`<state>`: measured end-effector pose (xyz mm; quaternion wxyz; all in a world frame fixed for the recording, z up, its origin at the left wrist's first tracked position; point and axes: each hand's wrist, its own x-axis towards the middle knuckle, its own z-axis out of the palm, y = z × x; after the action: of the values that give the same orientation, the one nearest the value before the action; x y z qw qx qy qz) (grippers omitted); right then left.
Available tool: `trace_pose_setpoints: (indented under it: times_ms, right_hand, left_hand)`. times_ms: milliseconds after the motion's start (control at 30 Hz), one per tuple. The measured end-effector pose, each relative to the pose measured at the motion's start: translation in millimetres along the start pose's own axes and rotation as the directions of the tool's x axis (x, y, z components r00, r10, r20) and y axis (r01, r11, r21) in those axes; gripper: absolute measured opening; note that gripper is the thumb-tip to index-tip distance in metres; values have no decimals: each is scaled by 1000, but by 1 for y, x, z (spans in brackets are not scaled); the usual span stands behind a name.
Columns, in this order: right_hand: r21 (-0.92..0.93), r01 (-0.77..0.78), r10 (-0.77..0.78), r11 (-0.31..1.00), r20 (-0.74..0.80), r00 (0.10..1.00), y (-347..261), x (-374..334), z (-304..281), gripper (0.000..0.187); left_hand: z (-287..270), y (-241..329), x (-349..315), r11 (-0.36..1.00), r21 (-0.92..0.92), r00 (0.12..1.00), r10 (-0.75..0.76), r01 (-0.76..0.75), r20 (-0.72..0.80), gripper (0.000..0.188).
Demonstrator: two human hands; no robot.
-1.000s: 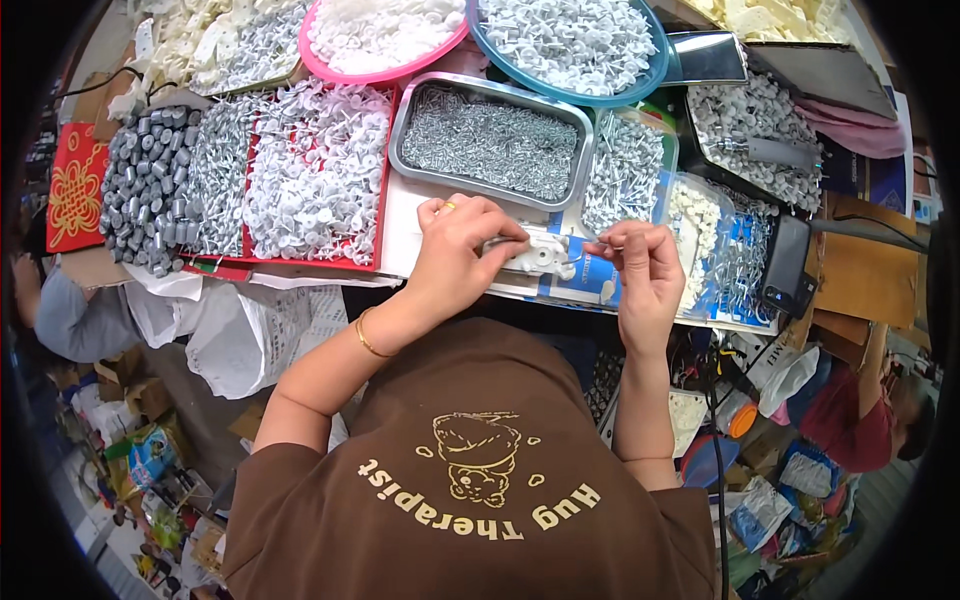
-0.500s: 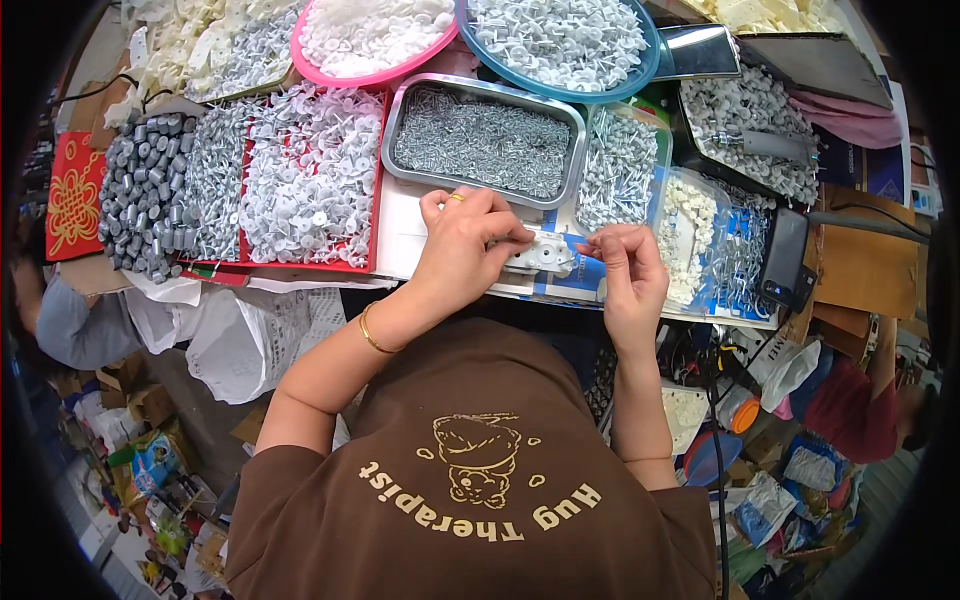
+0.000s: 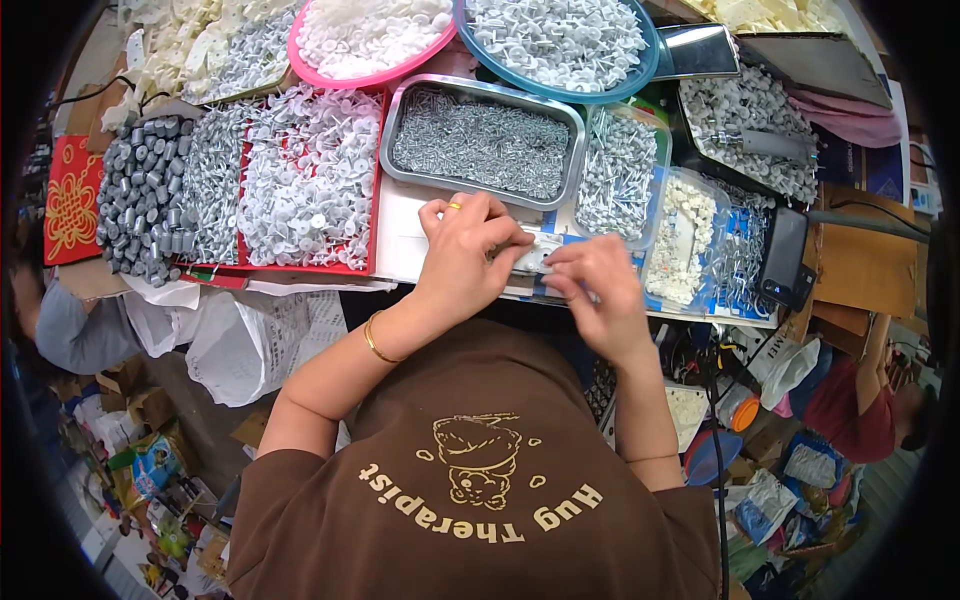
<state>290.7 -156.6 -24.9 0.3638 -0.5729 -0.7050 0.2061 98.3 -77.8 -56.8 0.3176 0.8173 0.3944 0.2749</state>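
Your left hand [image 3: 466, 246] is pinching the white piece [image 3: 538, 253]; your right hand [image 3: 606, 298] is curling at its end, can't tell if gripping. You're wanting that pinch steady.

Greyish floor [image 3: 198, 415] (cardboard boxes [image 3: 152, 404] alongside).
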Motion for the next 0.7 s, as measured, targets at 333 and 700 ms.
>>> trace_pose_setpoints:
  times_ms: [333, 700]
  right_hand:
    - [-72, -221, 220, 973, -29, 975, 25, 21, -21, 22]
    - [-622, -421, 259, 660, -338, 905, 66, 35, -10, 12]
  left_hand:
    - [-1, -1, -2, 1000, -4, 1000, -14, 14, -22, 7]
    - [-6, -5, -10, 998, 44, 997, 47, -45, -64, 8]
